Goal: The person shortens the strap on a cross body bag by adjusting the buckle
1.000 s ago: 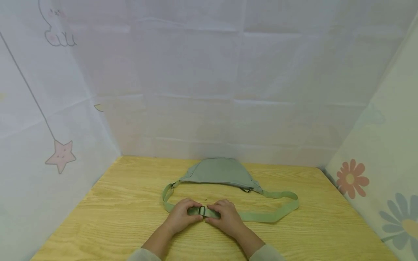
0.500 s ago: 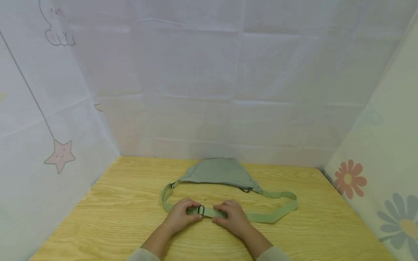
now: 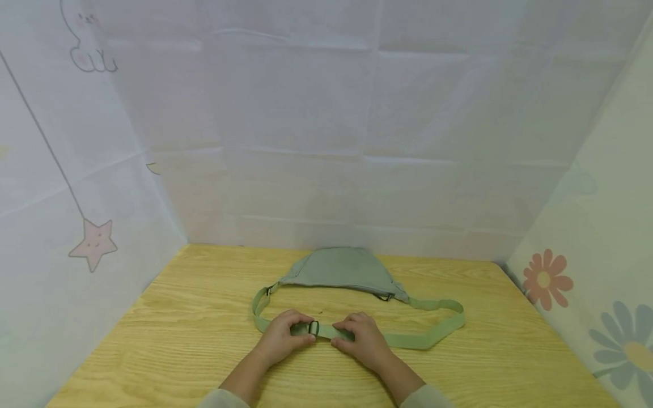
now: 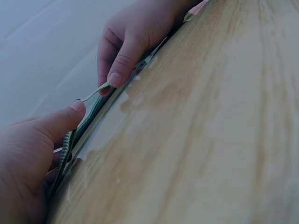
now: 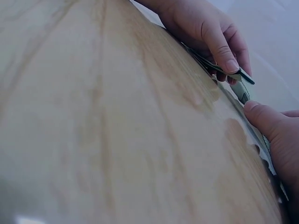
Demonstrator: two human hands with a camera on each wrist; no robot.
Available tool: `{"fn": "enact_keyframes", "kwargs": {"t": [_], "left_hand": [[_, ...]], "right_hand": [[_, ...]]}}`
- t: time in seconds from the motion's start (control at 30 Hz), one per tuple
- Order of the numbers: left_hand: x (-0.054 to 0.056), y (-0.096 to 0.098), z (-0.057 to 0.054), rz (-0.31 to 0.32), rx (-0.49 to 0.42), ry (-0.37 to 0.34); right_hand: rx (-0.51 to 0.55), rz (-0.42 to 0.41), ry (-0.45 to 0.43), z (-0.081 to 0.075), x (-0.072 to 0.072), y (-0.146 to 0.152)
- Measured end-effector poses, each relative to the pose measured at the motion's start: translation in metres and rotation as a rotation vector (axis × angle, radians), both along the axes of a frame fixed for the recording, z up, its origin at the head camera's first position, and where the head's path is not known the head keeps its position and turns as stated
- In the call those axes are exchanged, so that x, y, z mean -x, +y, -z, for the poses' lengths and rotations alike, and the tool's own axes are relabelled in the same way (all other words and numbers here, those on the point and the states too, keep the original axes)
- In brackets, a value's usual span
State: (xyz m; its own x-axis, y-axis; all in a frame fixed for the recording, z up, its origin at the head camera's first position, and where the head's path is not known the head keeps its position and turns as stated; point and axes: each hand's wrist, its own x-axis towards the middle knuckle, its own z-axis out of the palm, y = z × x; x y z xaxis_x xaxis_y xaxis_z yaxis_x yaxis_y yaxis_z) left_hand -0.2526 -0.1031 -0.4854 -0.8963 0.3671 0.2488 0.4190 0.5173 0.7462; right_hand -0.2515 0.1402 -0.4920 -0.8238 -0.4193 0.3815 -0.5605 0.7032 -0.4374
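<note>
A grey-green waist bag (image 3: 343, 268) lies at the back of the wooden table, its light green strap (image 3: 415, 340) looped toward the person. My left hand (image 3: 282, 335) pinches the strap between thumb and fingers just left of a dark slide buckle (image 3: 313, 328). To the right of the buckle, my right hand (image 3: 363, 337) pinches the same strap, with a short flat stretch of webbing showing between the hands. In the left wrist view the strap (image 4: 96, 93) runs from thumb to thumb just above the tabletop. The right wrist view shows the buckle (image 5: 246, 76) at the left fingertips.
The wood-grain table (image 3: 204, 317) ends at a pale cloth backdrop (image 3: 326, 124), with more cloth along both sides. A second dark buckle (image 3: 269, 290) joins the strap near the bag's left end. A dark zip pull (image 3: 384, 297) hangs at the bag's lower right edge.
My right hand has slid right along the strap, away from the buckle, so more webbing shows between the hands. The left hand and the bag have barely moved.
</note>
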Motion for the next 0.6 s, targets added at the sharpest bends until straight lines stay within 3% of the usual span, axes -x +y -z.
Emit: {"fn": "enact_keyframes", "kwargs": {"t": [0.33, 0.6], "left_hand": [[0.001, -0.001, 0.000, 0.001, 0.002, 0.000], [0.001, 0.000, -0.001, 0.005, -0.005, -0.006]], "right_hand": [[0.037, -0.041, 0.046, 0.001, 0.001, -0.004], [0.038, -0.044, 0.024, -0.002, -0.001, -0.013]]}}
